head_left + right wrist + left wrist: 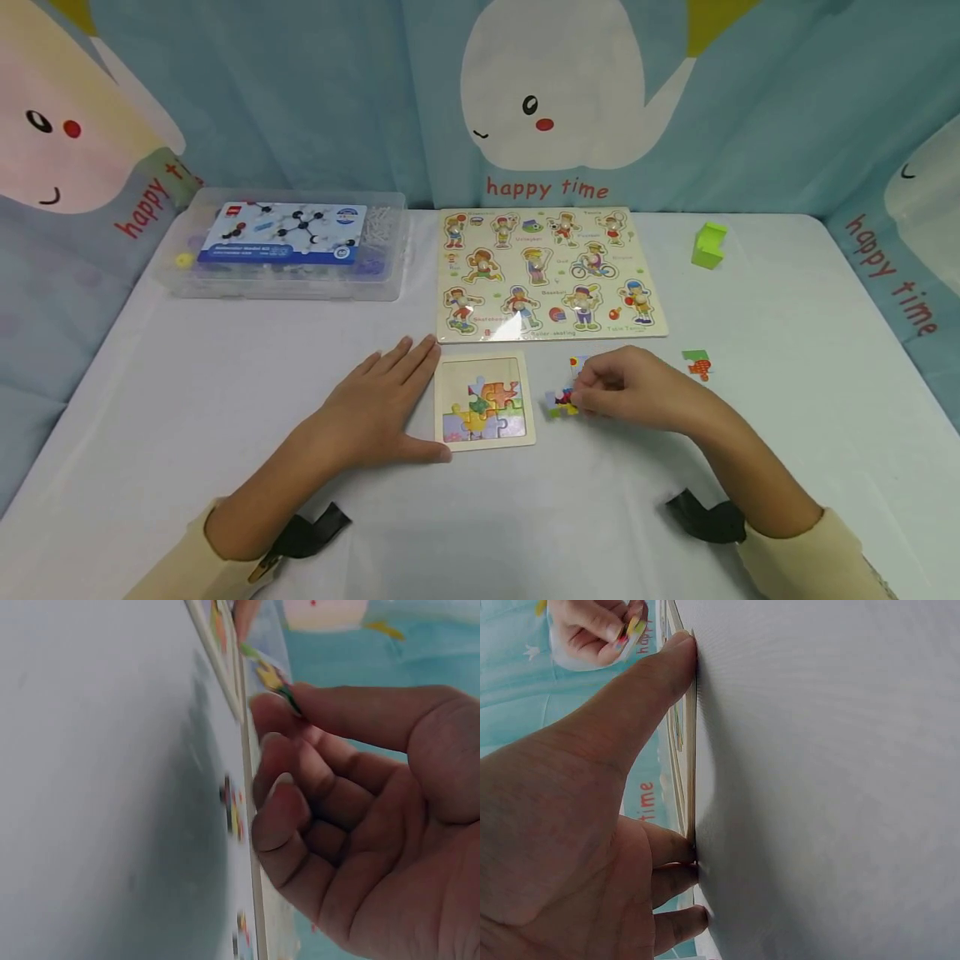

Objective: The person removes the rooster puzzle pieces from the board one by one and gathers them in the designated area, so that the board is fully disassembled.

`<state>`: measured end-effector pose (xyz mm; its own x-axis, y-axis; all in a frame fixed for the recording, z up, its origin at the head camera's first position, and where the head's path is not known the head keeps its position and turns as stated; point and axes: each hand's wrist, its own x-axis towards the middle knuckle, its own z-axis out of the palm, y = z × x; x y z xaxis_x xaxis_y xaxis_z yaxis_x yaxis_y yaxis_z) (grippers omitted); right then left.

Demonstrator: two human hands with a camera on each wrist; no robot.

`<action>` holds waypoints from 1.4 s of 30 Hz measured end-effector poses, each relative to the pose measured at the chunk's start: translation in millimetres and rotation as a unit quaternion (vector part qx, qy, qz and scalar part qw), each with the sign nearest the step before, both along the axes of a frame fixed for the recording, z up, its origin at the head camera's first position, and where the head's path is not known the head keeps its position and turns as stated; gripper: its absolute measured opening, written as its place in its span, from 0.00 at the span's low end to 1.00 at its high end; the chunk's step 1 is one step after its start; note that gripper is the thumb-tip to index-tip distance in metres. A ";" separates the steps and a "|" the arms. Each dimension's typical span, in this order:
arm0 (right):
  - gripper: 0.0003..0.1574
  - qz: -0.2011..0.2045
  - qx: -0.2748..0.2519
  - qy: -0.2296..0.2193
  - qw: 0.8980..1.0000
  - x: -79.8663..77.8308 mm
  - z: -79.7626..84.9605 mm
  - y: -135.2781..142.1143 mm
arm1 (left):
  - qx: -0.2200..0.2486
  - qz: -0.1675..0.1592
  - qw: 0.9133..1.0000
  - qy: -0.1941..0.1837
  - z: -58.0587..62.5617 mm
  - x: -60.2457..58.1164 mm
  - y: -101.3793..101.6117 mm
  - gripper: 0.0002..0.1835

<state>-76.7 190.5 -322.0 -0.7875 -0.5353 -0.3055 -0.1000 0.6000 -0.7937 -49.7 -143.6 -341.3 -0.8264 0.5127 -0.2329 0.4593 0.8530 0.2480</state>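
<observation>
A small wooden jigsaw tray (pixel 487 357) lies in front of the person, with several joined pieces (pixel 491 408) in its lower and right part and bare wood at the upper left. My left hand (pixel 382 408) lies flat with spread, straight fingers, thumb and fingertips at the tray's left edge. To the right of the tray, my right hand (pixel 637 387) pinches a jigsaw piece (pixel 271 677) between thumb and index finger, raised off the table. Partly behind that hand lies another jigsaw piece (pixel 577 364). A green and red piece (pixel 698 366) lies farther right.
Behind the tray lies a large wooden puzzle board (pixel 555 275) with sports figures. A clear plastic box (pixel 285 283) with a molecular model kit label stands at the back left. A bright green block (pixel 708 245) sits at the back right. A printed curtain (pixel 360 100) hangs behind the table.
</observation>
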 end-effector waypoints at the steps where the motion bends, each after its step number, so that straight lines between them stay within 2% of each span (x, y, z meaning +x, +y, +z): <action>1: 0.07 0.001 0.008 -0.007 1.000 0.3 -0.8 5.1 | 0.000 0.000 1.000 0.000 0.1 -0.1 0.1 0.65; 8: 0.12 0.017 0.044 -0.042 0.998 -3.4 -9.0 28.1 | 0.000 0.002 1.000 0.003 -1.3 -0.9 -0.4 0.66; 12: 0.14 0.022 0.053 -0.037 0.998 -5.9 -10.3 29.5 | 0.003 0.001 1.000 0.003 -1.4 -1.1 -0.6 0.66; 21: 0.13 0.004 0.075 -0.028 0.997 -5.4 -8.8 24.4 | 0.001 0.001 1.000 0.002 -0.6 -1.3 -0.9 0.66; 29: 0.11 0.017 0.073 -0.018 0.997 -4.9 -10.7 26.8 | 0.002 0.002 1.000 0.000 0.0 -1.0 0.3 0.65; 33: 0.10 0.030 0.073 0.009 0.997 -2.2 -11.7 27.5 | 0.001 0.002 1.000 -0.002 -0.1 -1.3 0.9 0.65; 38: 0.17 0.058 0.074 0.054 0.994 0.8 -12.6 26.0 | -0.001 0.003 1.000 0.001 -1.0 -1.0 0.9 0.66; 42: 0.17 0.072 0.076 0.074 0.992 1.6 -12.9 24.7 | -0.001 0.003 1.000 0.004 -1.7 -0.6 0.5 0.66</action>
<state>-75.2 215.2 -334.9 -0.7488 -0.6015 -0.2784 -0.3008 0.6827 -0.6659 -50.3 -143.1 -343.1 -0.8310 0.5078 -0.2271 0.4565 0.8559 0.2431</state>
